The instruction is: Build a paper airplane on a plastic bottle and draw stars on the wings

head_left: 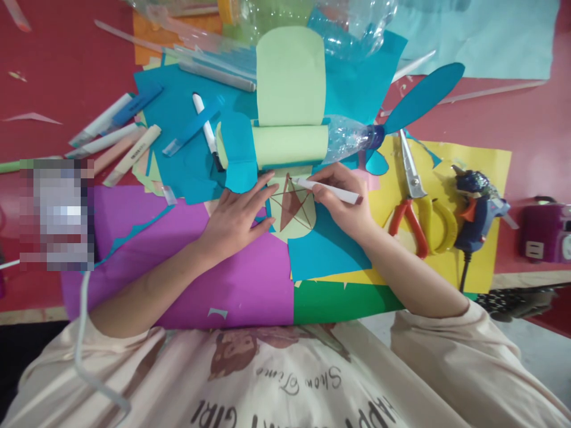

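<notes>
A white marker with a brown end [336, 190] is gripped in my right hand [345, 199]. Its tip touches a star drawing [291, 202], partly coloured brown, on a pale green paper wing. My left hand [241, 217] lies with fingers spread on the wing's left edge, holding nothing. The wing belongs to a plane-like model: a clear plastic bottle [348, 138] wrapped in pale green paper [289, 144], with a second wing [291, 77] on the far side. Blue paper covers its left end [241, 148], and a blue paper propeller blade [426, 98] is at the cap.
Scissors with red and yellow handles [413, 202] and a blue glue gun [477, 208] lie right on yellow paper. Several markers [134, 154] are scattered left, near a blurred phone-like device [62, 214]. Clear bottles [357, 24] lie behind; a purple box [546, 232] stands far right.
</notes>
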Tool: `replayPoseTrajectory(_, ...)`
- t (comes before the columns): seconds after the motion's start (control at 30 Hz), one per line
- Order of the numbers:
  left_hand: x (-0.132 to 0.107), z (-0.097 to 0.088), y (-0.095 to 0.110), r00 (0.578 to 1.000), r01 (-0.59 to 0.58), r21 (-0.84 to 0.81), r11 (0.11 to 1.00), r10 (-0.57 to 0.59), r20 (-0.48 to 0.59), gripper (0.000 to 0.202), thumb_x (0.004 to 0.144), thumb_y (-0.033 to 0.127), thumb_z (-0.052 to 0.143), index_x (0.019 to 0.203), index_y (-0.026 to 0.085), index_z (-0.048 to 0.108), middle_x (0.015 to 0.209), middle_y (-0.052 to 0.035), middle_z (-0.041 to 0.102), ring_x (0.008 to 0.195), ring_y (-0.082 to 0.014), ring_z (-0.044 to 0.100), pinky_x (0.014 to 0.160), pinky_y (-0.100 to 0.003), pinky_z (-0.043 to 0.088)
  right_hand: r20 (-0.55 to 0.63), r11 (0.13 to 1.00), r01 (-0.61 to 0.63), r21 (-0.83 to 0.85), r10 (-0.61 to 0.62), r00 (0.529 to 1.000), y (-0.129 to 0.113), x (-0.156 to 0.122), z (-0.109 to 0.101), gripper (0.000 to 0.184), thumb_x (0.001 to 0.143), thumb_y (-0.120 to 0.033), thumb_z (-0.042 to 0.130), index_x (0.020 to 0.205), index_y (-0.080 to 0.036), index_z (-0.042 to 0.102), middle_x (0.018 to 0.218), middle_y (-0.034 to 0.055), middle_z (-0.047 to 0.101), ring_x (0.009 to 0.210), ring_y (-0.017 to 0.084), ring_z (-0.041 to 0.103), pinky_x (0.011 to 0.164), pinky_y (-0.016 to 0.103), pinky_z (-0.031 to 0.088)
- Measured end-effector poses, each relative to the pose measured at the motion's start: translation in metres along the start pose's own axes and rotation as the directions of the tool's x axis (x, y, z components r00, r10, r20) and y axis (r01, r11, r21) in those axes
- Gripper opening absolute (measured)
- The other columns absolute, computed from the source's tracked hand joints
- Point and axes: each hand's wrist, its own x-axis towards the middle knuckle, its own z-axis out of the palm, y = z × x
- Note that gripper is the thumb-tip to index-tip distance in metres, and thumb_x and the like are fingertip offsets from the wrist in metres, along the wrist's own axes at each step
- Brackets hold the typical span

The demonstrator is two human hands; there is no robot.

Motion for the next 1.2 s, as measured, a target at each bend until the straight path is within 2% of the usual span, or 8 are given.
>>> replayPoseTrajectory(0.13,0.0002,0.0001,-0.0004,1.0,-0.003,-0.001,1.0,0.003,0.003,0.043,0.095,0.033,0.045,0.136,0.019,0.046,0.149,-0.0119,0.041,0.134,-0.0309,0.041,0.106,-0.046,0.038,0.014,1.0,-0.003,-0.013,0.003,1.0,-0.0005,0.0001,-0.0003,0.028,0.083,-0.05,0.059,0.08,-0.022,0.058,0.062,-0.0018,0.057,0.052,0.011,0.047,0.047,0.026,0.035)
replayPoseTrajectory(0.33,-0.0005,0.0023,-0.0025,1.0,-0.024,0.01,1.0,0.024,-0.011,0.045,0.095,0.034,0.045,0.137,0.016,0.046,0.147,-0.0141,0.042,0.132,-0.032,0.044,0.106,-0.046,0.038,0.024,1.0,0.004,-0.015,-0.003,1.0,-0.0008,0.0004,0.0003,0.02,0.082,-0.04,0.061,0.078,-0.02,0.058,0.061,-0.0021,0.056,0.052,0.01,0.046,0.047,0.025,0.034)
replayPoseTrajectory(0.7,-0.0002,0.0024,-0.003,1.0,-0.016,0.013,1.0,0.016,-0.007,0.044,0.096,0.035,0.044,0.137,0.019,0.045,0.148,-0.0118,0.041,0.133,-0.0307,0.044,0.107,-0.045,0.037,0.092,1.0,-0.011,0.005,0.011,0.996,-0.0059,0.0014,-0.0011,0.008,0.076,-0.025,0.058,0.073,-0.017,0.059,0.058,-0.003,0.056,0.048,0.008,0.043,0.046,0.023,0.03)
replayPoseTrajectory(0.9,-0.0009,0.0028,-0.0033,1.0,-0.021,0.018,1.0,0.021,-0.007,0.044,0.096,0.039,0.042,0.136,0.021,0.046,0.149,-0.0115,0.041,0.132,-0.0308,0.044,0.106,-0.044,0.037,0.132,1.0,0.0,0.021,-0.003,0.991,-0.0067,0.0002,-0.0016,0.011,0.076,-0.027,0.057,0.073,-0.017,0.061,0.058,-0.0023,0.058,0.05,0.008,0.046,0.046,0.023,0.03)
replayPoseTrajectory(1.1,-0.0006,0.0009,-0.0012,1.0,-0.023,0.028,0.999,0.023,-0.001,0.042,0.096,0.035,0.042,0.134,0.02,0.049,0.149,-0.0129,0.04,0.132,-0.0319,0.044,0.104,-0.046,0.039,0.03,0.999,-0.017,0.032,0.016,0.999,-0.0029,-0.0003,-0.0007,0.015,0.08,-0.035,0.06,0.074,-0.021,0.058,0.056,-0.0033,0.054,0.05,0.01,0.046,0.046,0.024,0.033)
replayPoseTrajectory(1.2,-0.0004,0.0003,0.0,1.0,-0.007,0.032,0.999,0.007,0.01,0.041,0.096,0.034,0.043,0.135,0.021,0.049,0.149,-0.0116,0.04,0.133,-0.0313,0.043,0.105,-0.046,0.038,0.028,0.999,-0.028,0.022,0.027,0.999,-0.0024,-0.0001,0.0004,0.021,0.08,-0.041,0.062,0.076,-0.021,0.058,0.059,-0.0024,0.056,0.05,0.01,0.046,0.046,0.024,0.033)
